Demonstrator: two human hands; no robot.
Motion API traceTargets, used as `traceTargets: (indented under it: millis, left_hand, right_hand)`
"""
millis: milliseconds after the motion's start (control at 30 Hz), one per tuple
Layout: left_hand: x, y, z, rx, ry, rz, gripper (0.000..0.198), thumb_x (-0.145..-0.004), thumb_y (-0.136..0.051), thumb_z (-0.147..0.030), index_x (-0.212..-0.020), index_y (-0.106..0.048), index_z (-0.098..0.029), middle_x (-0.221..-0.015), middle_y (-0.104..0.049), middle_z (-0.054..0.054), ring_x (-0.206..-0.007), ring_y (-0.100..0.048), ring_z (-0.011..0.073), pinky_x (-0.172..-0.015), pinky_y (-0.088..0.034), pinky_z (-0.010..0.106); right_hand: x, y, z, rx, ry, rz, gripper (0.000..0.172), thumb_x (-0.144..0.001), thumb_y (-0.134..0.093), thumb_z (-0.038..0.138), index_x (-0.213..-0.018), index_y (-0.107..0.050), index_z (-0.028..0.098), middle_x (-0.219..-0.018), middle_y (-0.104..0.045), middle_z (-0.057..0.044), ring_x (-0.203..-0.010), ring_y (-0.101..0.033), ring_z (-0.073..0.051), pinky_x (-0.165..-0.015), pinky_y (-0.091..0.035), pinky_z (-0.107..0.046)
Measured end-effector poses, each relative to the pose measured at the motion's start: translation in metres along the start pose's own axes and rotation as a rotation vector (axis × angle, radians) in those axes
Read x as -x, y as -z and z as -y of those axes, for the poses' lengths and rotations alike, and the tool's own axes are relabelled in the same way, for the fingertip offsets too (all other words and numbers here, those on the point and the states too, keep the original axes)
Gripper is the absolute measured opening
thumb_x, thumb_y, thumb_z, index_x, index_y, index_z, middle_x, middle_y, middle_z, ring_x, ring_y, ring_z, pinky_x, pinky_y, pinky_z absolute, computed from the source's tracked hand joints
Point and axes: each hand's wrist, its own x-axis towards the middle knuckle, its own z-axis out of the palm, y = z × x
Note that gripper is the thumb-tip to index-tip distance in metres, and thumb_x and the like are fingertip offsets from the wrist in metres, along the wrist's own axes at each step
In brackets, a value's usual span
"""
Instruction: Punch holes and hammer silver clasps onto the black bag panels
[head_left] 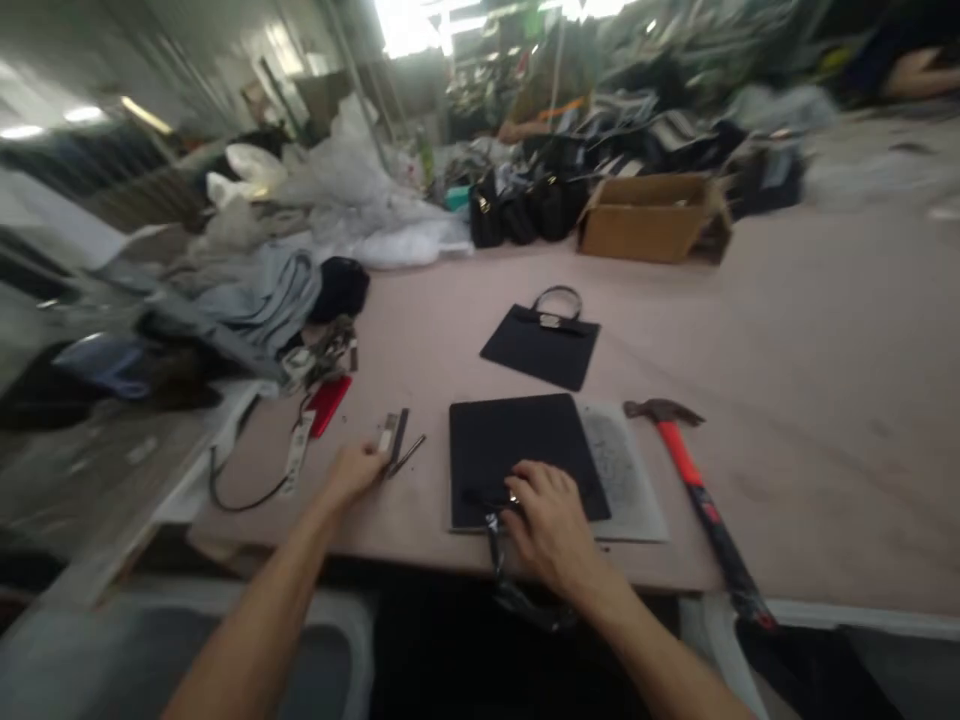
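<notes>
My left hand (358, 470) rests low over the table's left part, its fingers closed on a small flat grey-and-white strip (387, 434). Beside that strip lie a dark flat bar (400, 436) and a thin metal pen-like tool (408, 455). A black bag panel (510, 440) lies near the front edge, partly over a whitish marked slab (626, 480). My right hand (551, 515) is on the panel's near side, thumb and fingers pinched at a small shiny metal fitting (514, 496). From there a black handle strap (495, 545) hangs over the table edge.
Farther back lies another black panel with a handle (541, 345). A claw hammer (694, 480) with an orange-and-black handle lies at right. A red object (328, 405) and a power strip (298, 450) are at left. Behind are a cardboard box (649, 220) and black bags (517, 210).
</notes>
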Motion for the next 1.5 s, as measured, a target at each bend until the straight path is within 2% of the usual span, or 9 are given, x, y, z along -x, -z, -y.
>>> traceTargets:
  millis: [67, 133, 333, 567, 733, 900, 1167, 1300, 1500]
  left_hand:
    - [0.009, 0.008, 0.027, 0.089, 0.134, -0.017, 0.020, -0.086, -0.074, -0.022, -0.076, -0.062, -0.009, -0.060, -0.057, -0.002, -0.050, -0.052, 0.0091, -0.048, -0.043, 0.020]
    - [0.010, 0.006, 0.033, 0.237, 0.188, -0.005, 0.024, -0.078, -0.077, -0.019, -0.067, -0.058, -0.011, -0.050, -0.051, -0.004, -0.041, -0.045, 0.0079, -0.042, -0.036, 0.019]
    - [0.035, -0.002, 0.028, 0.753, 0.159, 0.111, 0.017, -0.077, -0.074, -0.018, -0.075, -0.057, -0.013, -0.071, -0.067, 0.004, -0.057, -0.062, 0.0121, -0.059, -0.055, 0.024]
    - [0.069, -0.018, 0.033, 1.312, 0.227, 0.063, 0.009, -0.081, -0.063, -0.004, -0.084, -0.062, -0.013, -0.074, -0.069, 0.004, -0.059, -0.066, 0.0137, -0.060, -0.058, 0.025]
    - [0.083, -0.041, 0.020, 1.502, 0.216, 0.146, 0.018, -0.080, -0.064, -0.002, -0.094, -0.065, -0.013, -0.092, -0.073, 0.006, -0.082, -0.073, 0.0189, -0.074, -0.061, 0.030]
    - [0.097, -0.060, 0.013, 1.457, 0.097, 0.188, 0.030, -0.075, -0.079, -0.012, -0.102, -0.065, -0.014, -0.101, -0.074, 0.010, -0.098, -0.072, 0.0231, -0.083, -0.060, 0.034]
    - [0.104, -0.074, 0.000, 1.154, -0.190, -0.040, 0.036, -0.074, -0.086, -0.035, -0.095, -0.066, -0.014, -0.095, -0.074, 0.009, -0.086, -0.072, 0.0207, -0.077, -0.060, 0.031]
    - [0.098, -0.071, -0.005, 1.079, -0.109, -0.091, 0.040, -0.071, -0.084, -0.038, -0.096, -0.060, -0.017, -0.077, -0.071, 0.002, -0.070, -0.070, 0.0166, -0.066, -0.057, 0.026]
    - [0.094, -0.066, -0.012, 0.922, 0.068, 0.049, 0.039, -0.060, -0.084, -0.037, -0.074, -0.054, -0.017, -0.054, -0.058, -0.004, -0.045, -0.057, 0.0113, -0.046, -0.048, 0.021]
  right_hand:
    - [-0.002, -0.001, -0.004, 0.024, 0.031, 0.014, 0.029, -0.089, -0.063, 0.020, -0.118, -0.064, 0.017, -0.129, -0.059, -0.013, -0.120, -0.050, -0.030, -0.105, -0.037, -0.050]
    - [-0.002, 0.000, -0.006, 0.044, 0.049, 0.018, 0.030, -0.089, -0.063, 0.022, -0.118, -0.064, 0.017, -0.129, -0.060, -0.012, -0.121, -0.050, -0.031, -0.105, -0.037, -0.049]
    - [0.000, -0.001, -0.006, 0.059, 0.063, -0.001, 0.029, -0.088, -0.063, 0.022, -0.117, -0.064, 0.017, -0.128, -0.061, -0.012, -0.119, -0.052, -0.031, -0.102, -0.039, -0.048]
    - [-0.002, 0.000, -0.005, 0.041, 0.066, 0.007, 0.029, -0.087, -0.063, 0.021, -0.116, -0.064, 0.018, -0.126, -0.062, -0.012, -0.118, -0.053, -0.029, -0.103, -0.040, -0.048]
    - [-0.003, 0.000, -0.003, 0.064, 0.053, 0.020, 0.029, -0.088, -0.064, 0.021, -0.116, -0.064, 0.017, -0.127, -0.061, -0.012, -0.119, -0.053, -0.029, -0.103, -0.039, -0.047]
    - [-0.003, 0.000, -0.002, 0.074, 0.046, 0.020, 0.028, -0.089, -0.063, 0.022, -0.116, -0.064, 0.017, -0.126, -0.061, -0.011, -0.118, -0.053, -0.029, -0.103, -0.039, -0.047]
    - [-0.004, 0.001, -0.001, 0.064, 0.043, 0.021, 0.028, -0.089, -0.063, 0.024, -0.117, -0.064, 0.018, -0.127, -0.061, -0.012, -0.118, -0.053, -0.030, -0.103, -0.040, -0.048]
    - [-0.006, 0.002, -0.001, 0.046, 0.048, 0.034, 0.027, -0.088, -0.062, 0.022, -0.115, -0.065, 0.019, -0.125, -0.061, -0.012, -0.115, -0.055, -0.029, -0.101, -0.042, -0.048]
    - [-0.008, 0.003, 0.001, 0.042, 0.069, 0.054, 0.025, -0.088, -0.062, 0.019, -0.113, -0.064, 0.018, -0.126, -0.060, -0.012, -0.118, -0.053, -0.029, -0.102, -0.041, -0.047]
